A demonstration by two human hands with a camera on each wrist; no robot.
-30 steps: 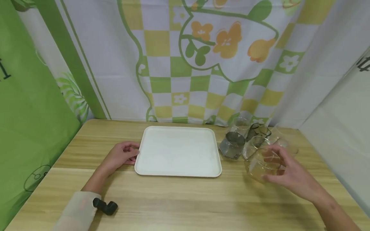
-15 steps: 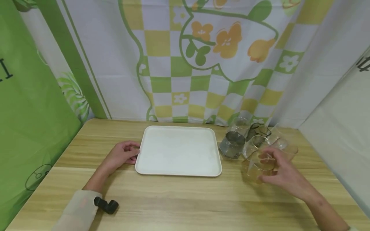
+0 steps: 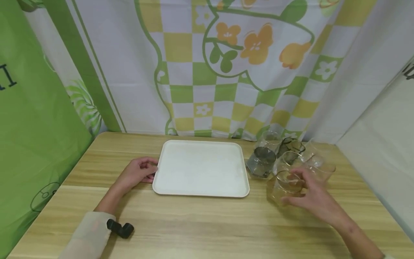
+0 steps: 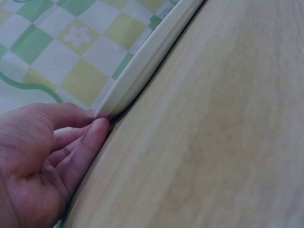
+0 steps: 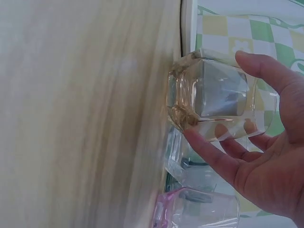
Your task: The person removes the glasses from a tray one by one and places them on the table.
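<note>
A white rectangular tray (image 3: 200, 169) lies flat on the wooden table. My left hand (image 3: 137, 173) is at its left side, thumb and forefinger pinching the rim, as the left wrist view shows up close. On the other side, right of the tray, my right hand (image 3: 313, 196) grips a see-through amber drinking glass (image 5: 221, 90) between thumb and fingers. The glass is upright in the head view, its faceted base close over the tabletop. Just behind it stand several other glasses, among them a grey one (image 3: 261, 163) beside the tray's right edge.
A clear glass (image 3: 271, 138), a dark-rimmed glass (image 3: 291, 146) and a pinkish glass (image 3: 323, 168) crowd the table's back right. A checked, flowered curtain (image 3: 207, 79) hangs along the back edge. A black clip-like device (image 3: 121, 229) sits at the left sleeve.
My right hand has carried the amber glass a little leftward, toward the tray's right front corner. The left hand keeps its place at the tray's rim.
</note>
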